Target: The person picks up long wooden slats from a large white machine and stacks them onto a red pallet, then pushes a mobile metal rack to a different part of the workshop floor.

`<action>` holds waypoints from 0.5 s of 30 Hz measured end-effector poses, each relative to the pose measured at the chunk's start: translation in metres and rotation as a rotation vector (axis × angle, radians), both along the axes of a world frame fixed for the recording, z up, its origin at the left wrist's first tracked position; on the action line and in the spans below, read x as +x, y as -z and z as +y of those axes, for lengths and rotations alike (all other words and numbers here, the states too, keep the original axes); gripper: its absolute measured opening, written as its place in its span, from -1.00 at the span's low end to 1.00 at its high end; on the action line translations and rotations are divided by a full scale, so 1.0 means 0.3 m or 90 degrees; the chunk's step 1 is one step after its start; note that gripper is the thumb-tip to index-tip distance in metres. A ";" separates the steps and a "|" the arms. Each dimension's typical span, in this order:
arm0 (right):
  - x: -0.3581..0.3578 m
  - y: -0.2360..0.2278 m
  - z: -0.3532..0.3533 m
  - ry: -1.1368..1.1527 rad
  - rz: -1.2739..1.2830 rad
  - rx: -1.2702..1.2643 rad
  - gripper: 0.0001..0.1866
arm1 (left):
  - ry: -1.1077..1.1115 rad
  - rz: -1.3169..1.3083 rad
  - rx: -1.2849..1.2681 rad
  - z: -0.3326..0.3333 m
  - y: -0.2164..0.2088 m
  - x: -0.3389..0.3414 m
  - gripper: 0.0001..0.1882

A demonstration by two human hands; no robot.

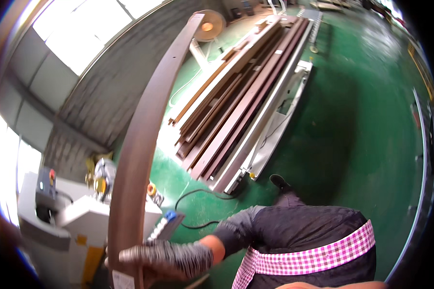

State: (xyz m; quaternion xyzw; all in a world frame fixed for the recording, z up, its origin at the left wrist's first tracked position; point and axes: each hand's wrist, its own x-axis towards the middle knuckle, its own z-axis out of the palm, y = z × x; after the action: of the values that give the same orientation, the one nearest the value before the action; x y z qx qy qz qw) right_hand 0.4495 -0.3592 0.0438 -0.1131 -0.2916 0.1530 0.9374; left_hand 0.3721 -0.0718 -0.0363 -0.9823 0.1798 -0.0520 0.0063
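Note:
A long brown wood-look plank [144, 115] rises from the lower left toward the top of the view, looking bent in the wide lens. A pale label [123, 280] is stuck on its near end. My right hand [169, 258], in a striped grey knit glove, is closed around the plank's right edge near that end, its arm reaching across from the right. The fingers behind the plank are hidden. My left hand does not clearly show.
A white rack or cart [270, 156] beyond the plank carries several long brown profiles [236, 108]. A grey-white machine [82, 216] stands at the left, with a black cable [178, 204] on the green floor nearby. A round wooden disc [210, 25] is behind the plank's far end.

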 end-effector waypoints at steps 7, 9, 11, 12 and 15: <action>0.246 0.207 -1.121 0.448 0.237 -0.052 -0.45 | 0.167 0.067 0.022 -0.673 0.060 0.519 -0.34; 0.259 0.270 -1.471 0.640 0.466 -0.142 -0.33 | 0.206 0.093 0.019 -0.853 0.092 0.640 -0.33; 0.385 0.439 -1.736 0.711 0.498 -0.083 -0.23 | 0.214 0.110 0.032 -0.943 0.113 0.738 -0.32; 0.403 0.420 -1.845 0.764 0.672 -0.054 -0.39 | 0.205 0.123 0.033 -0.982 0.133 0.778 -0.32; 0.445 0.706 -2.379 0.828 0.619 0.108 -0.34 | 0.229 0.151 0.033 -1.188 0.172 0.894 -0.30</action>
State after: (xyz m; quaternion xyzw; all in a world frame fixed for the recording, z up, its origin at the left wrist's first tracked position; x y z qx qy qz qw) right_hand 0.5830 -1.0727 -0.1680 -0.1096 0.2614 -0.4121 0.8659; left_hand 0.6402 -0.4282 -0.0879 -0.9332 0.3528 0.0680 0.0010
